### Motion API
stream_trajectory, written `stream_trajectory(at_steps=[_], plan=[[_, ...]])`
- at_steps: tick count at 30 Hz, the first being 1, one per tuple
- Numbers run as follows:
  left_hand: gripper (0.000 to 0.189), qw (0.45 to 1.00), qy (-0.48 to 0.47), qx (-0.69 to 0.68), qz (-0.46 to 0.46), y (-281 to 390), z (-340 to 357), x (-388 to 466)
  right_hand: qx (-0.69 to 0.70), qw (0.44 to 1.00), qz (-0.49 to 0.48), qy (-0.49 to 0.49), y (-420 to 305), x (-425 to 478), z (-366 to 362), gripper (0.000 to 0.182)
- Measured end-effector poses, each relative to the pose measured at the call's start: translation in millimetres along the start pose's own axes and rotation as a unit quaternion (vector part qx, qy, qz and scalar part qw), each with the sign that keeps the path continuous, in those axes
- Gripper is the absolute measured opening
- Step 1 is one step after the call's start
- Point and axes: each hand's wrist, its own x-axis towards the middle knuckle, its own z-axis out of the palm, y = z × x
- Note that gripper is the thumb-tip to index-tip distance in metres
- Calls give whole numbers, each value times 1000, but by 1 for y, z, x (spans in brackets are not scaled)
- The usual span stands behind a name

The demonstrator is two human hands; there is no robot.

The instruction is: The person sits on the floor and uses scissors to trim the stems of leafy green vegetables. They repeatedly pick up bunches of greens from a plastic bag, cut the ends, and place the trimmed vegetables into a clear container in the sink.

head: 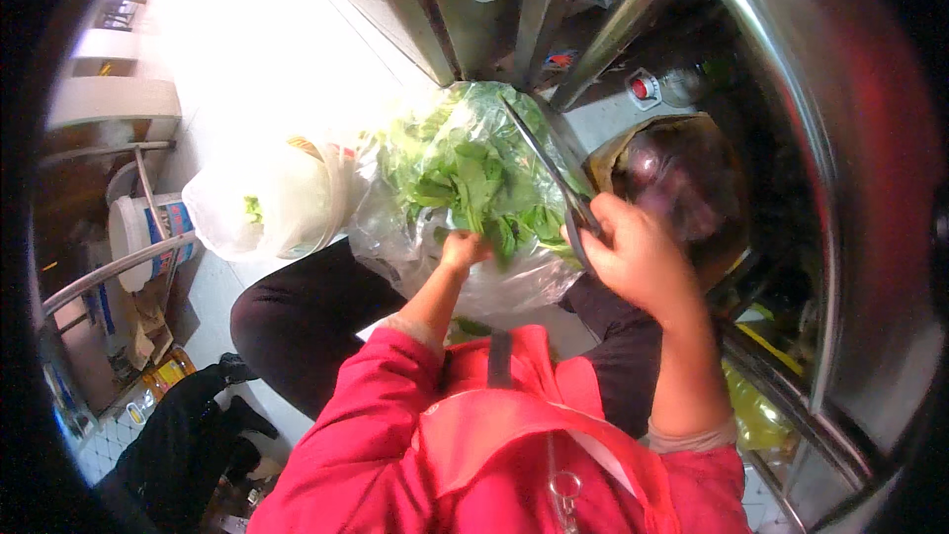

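Note:
My left hand [465, 251] grips a bunch of leafy greens [471, 178] by its stem end, the leaves pointing away from me. Around and under it spreads a large clear plastic bag [378, 237] holding more greens [437, 119]. In my right hand [637, 252] is a pair of scissors [545, 156] with dark handles. Their blades point up and to the left, over the bag's right side, and look nearly closed. More leaves with pale stems [545, 222] lie between my two hands.
A white plastic bag [259, 200] stands at the left. To the right, an open brown sack [615, 152] contains something purple in plastic. Behind it lies a clear bottle with a red cap [641, 89]. Metal legs [541, 15] rise beyond the greens; a white bucket [137, 245] is at far left.

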Motion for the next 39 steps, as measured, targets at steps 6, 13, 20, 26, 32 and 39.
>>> stream_trajectory(at_steps=[6,13,20,26,32,39], plan=[[15,993,-19,-114,29,66,6,-144,-54,998,-18,-21,8,6,5,34],[18,909,96,362,185,126,-69,-227,208,967,-47,-138,33,6,25,28],[17,884,93,237,391,214,-83,-289,297,920,-83,-243,-23,-84,17,27],[15,830,-54,86,549,306,0,-405,371,872,-125,-294,-50,-122,-11,40],[20,708,-218,96,665,379,97,-488,359,895,-215,-152,-118,-150,-132,42],[26,649,-315,34,692,472,203,-552,403,878,-245,-82,-146,-198,-244,63]])
